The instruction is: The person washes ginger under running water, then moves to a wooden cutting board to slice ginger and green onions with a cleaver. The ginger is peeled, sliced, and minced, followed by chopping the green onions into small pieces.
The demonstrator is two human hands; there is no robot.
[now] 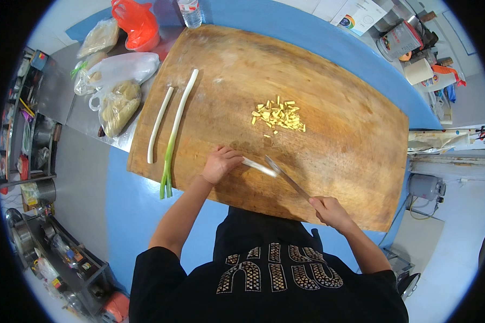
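My left hand (222, 163) grips one end of a white scallion stalk (259, 166), which is slightly blurred and points right across the wooden cutting board (339, 133). In my right hand (330, 212) is the handle of a knife (287, 178). Its blade slants up and left, with the stalk's free end close to it; whether they touch I cannot tell. Farther up the board lies a heap of chopped yellow pieces, apparently ginger (281, 116). Left of my left hand rest a long scallion (177, 125) with a green end and a shorter white stalk (160, 125).
Plastic bags of food (121, 105) and a red plastic bag (135, 24) sit on the metal counter beyond the board's left edge. A water bottle (190, 14) stands at its far left corner. Upper right, a shelf holds a large tin (400, 40) and a paper roll (418, 72).
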